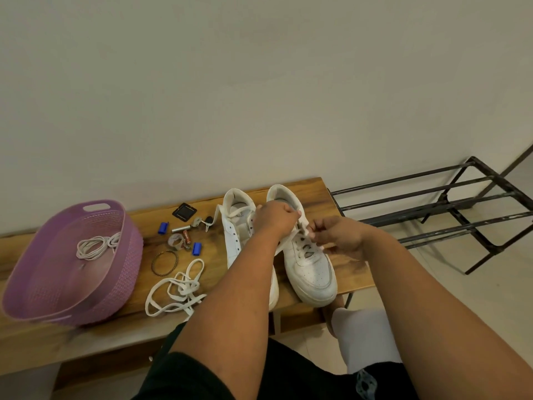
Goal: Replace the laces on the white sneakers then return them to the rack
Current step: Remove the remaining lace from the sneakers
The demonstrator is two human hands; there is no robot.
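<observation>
Two white sneakers stand side by side on a wooden bench point(340, 272), toes toward me. The right sneaker point(313, 269) is partly laced with a white lace. My left hand point(275, 219) grips the lace at its upper eyelets. My right hand point(336, 238) pinches the lace end just right of the tongue. The left sneaker point(235, 226) has bare eyelets and is partly hidden by my left forearm. A loose white lace point(178, 287) lies tangled on the bench to the left.
A purple basket point(115, 272) at the left holds a coiled thin lace point(95, 245). Small clutter lies between basket and shoes: blue caps, batteries, keys, a bangle point(164, 262), a black square item. A black metal shoe rack point(461, 206) stands on the floor at the right.
</observation>
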